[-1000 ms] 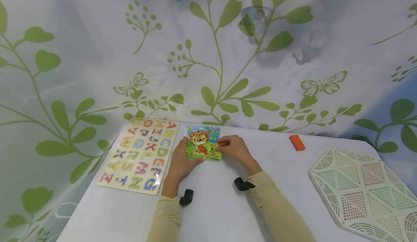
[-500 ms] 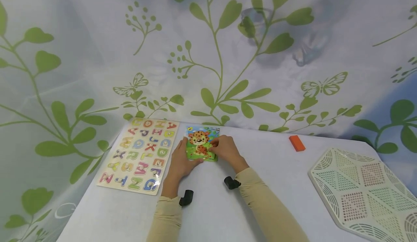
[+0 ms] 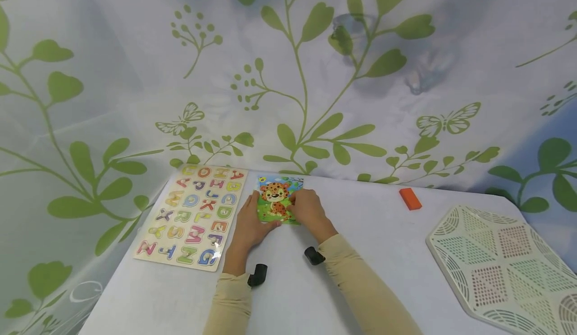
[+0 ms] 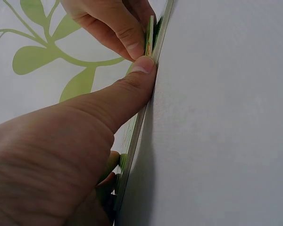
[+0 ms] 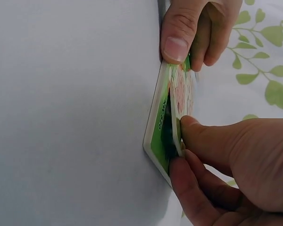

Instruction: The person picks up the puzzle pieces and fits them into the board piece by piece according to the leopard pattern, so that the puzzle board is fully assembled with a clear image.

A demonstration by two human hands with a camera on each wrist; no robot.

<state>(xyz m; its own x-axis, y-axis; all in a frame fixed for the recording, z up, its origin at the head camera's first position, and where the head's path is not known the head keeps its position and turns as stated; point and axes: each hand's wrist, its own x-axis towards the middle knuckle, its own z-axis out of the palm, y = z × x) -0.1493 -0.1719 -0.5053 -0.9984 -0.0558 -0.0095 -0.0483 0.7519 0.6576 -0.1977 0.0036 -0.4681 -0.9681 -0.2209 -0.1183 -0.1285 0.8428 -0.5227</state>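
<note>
A small square jigsaw board (image 3: 267,182) with a cartoon leopard picture lies near the table's back edge. My left hand (image 3: 250,226) holds it at its left side, thumb (image 4: 144,68) at the near edge. My right hand (image 3: 311,210) pinches a thin green-edged puzzle piece (image 5: 175,115) between thumb and fingers at the board's lower right. In the right wrist view the piece stands tilted, with a dark gap between it and the green border (image 5: 158,141). The right fingers cover part of the picture in the head view.
Left of the jigsaw lies a wooden alphabet puzzle board (image 3: 189,215) with coloured letters. An orange block (image 3: 410,199) sits at the back right. A white patterned perforated panel (image 3: 500,270) lies at the right. Behind the table (image 3: 288,285) hangs a leaf-print cloth (image 3: 288,89).
My right hand has moved left with the puzzle piece, which stuck out past the board's right side and now lies over the lower right part. My left hand stays in place.
</note>
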